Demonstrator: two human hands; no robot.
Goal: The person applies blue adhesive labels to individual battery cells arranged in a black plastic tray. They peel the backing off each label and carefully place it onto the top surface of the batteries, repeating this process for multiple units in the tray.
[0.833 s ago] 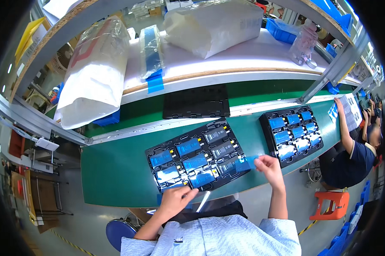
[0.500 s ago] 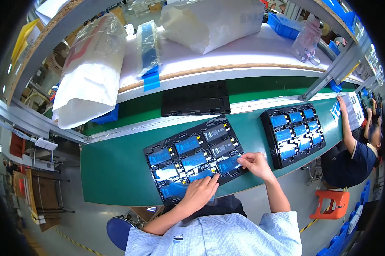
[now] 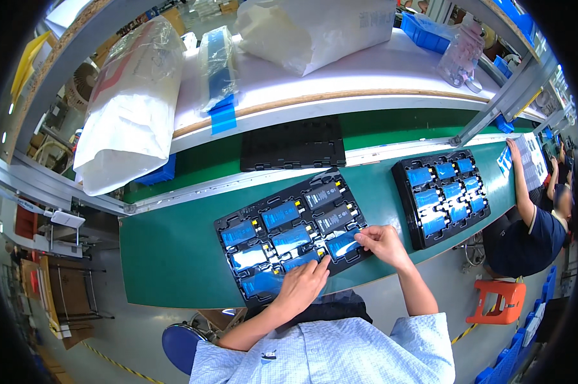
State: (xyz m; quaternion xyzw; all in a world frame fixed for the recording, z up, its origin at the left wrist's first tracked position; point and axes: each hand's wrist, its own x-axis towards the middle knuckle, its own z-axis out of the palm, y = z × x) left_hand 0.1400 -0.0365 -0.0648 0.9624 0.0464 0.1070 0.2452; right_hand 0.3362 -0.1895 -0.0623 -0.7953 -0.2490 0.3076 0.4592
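Gleaming blue, the film-topped battery lies flat

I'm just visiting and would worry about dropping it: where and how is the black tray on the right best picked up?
Probably by its left wall and right rim, coming in from both sides: the tray lies flat, with green tabletop on either side, and blue packs fill its top, so holding it level should disturb them least.
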